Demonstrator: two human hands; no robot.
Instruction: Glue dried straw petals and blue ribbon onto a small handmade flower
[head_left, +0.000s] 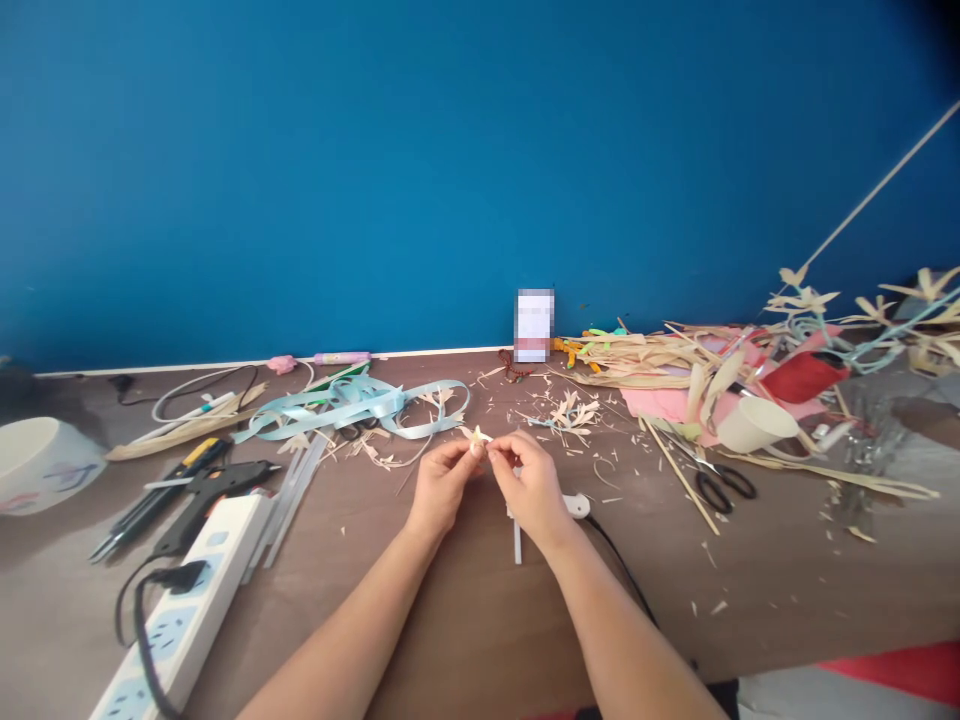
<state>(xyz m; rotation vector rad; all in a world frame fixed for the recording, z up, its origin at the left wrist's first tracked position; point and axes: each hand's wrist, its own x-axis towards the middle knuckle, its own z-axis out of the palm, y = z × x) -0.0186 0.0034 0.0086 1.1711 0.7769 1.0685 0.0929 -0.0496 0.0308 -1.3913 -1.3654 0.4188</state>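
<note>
Straw flower (478,437): a small pale piece with pointed petals is held between both hands, just above the tabletop (465,620), in the middle of the view.
Left hand (441,487): the grip is closed on the left side of the straw flower; thumb and forefinger are pinched together on it, and the other fingers are curled in.
Right hand (531,482): the grip is also closed on the piece, from the right side; the fingertips meet those of the left hand.
Reason of the hold: the piece is very small, so, as it is judged, it is pinched from two sides and kept lifted, where it can be seen well.
Under the right hand: a white stick-like thing (517,535) is partly hidden; what it is cannot be told.
Left side: a blue ribbon (360,402), a black glue gun (214,488) and a white power strip (195,610) are lying well apart from the hands.
Right side: black scissors (720,485), a white paper cup (750,424) on its side and a heap of dry straw strips (652,360) are seen.
Scraps (570,412): small cuttings are spread near the hands.
</note>
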